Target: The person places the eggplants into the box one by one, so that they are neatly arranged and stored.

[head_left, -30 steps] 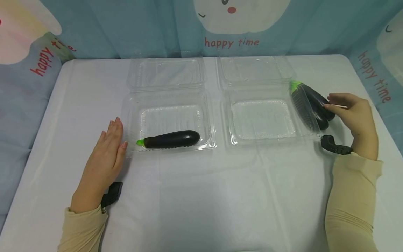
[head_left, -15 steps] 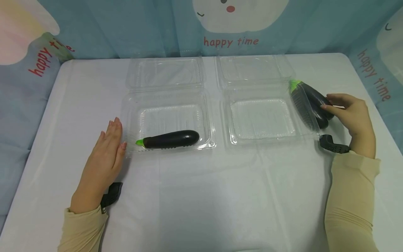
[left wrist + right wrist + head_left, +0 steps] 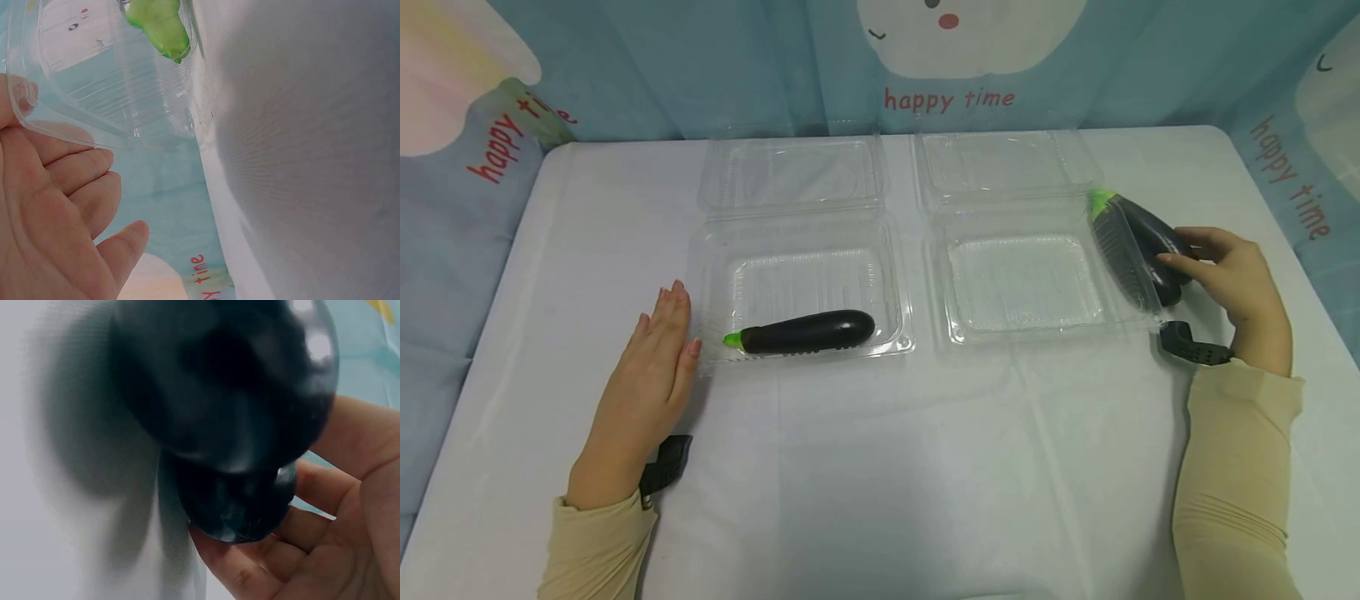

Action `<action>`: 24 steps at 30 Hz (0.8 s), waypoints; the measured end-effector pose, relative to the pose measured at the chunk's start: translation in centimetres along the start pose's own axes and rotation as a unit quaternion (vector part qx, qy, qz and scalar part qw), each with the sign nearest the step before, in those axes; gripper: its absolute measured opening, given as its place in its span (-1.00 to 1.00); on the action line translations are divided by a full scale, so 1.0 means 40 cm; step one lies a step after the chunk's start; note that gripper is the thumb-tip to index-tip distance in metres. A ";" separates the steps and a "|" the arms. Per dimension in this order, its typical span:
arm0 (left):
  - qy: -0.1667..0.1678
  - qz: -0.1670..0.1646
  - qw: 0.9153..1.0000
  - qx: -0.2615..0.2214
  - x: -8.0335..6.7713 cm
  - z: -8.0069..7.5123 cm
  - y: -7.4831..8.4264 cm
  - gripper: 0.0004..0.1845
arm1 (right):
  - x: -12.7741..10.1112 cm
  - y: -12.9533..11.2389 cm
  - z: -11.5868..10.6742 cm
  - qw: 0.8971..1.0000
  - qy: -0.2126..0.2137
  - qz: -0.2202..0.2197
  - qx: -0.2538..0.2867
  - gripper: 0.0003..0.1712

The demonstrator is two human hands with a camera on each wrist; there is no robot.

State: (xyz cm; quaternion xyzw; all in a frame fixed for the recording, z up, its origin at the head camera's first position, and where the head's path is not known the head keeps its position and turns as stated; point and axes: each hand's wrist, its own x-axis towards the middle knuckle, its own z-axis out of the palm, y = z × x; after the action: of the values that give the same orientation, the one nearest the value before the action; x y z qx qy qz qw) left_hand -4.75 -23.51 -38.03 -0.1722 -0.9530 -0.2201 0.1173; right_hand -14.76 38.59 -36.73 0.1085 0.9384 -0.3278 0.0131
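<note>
My left hand [image 3: 643, 383] lies with straight fingers beside the left clear plastic clamshell box [image 3: 805, 233], fingertips right at its side wall. Inside that box, along its front, rests a dark eggplant [image 3: 808, 332] with a green stem end [image 3: 164, 30]. Off the right side of the second clamshell box [image 3: 1022, 287] lie two more eggplants side by side, stems to the back left. My right hand [image 3: 1247, 279] grips the farther eggplant [image 3: 1142, 223] by its thick end, fingers curled behind it. The nearer eggplant [image 3: 225, 375] looms large in the right wrist view, partly covering the other.
Both boxes stand with their lids, the left lid [image 3: 805, 175] and the right lid [image 3: 1011, 167], folded open toward the back. A white cloth covers the table [image 3: 880, 467]. Behind it hangs a printed blue curtain [image 3: 737, 67].
My right hand has shifted slightly left and closed its fingers more around the eggplant's thick end. The left hand and the boxes stay where they were.
</note>
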 end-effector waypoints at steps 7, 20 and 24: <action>0.004 0.005 1.000 -0.003 0.001 0.000 -0.001 -0.42 | 0.003 0.000 0.003 1.000 -0.008 0.008 -0.003 -0.24; 0.003 0.004 1.000 -0.004 0.002 0.000 0.000 -0.42 | 0.059 0.093 0.004 0.999 0.016 0.036 0.011 -0.24; 0.002 0.004 1.000 -0.005 0.001 -0.001 -0.001 -0.43 | 0.079 0.131 0.002 0.999 0.024 0.041 0.005 -0.26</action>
State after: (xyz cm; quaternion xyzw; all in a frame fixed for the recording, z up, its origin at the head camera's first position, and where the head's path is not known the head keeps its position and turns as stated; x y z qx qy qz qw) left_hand -4.80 -23.53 -38.01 -0.1758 -0.9509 -0.2252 0.1190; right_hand -16.72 43.16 -40.29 0.1549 0.9314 -0.3293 0.0039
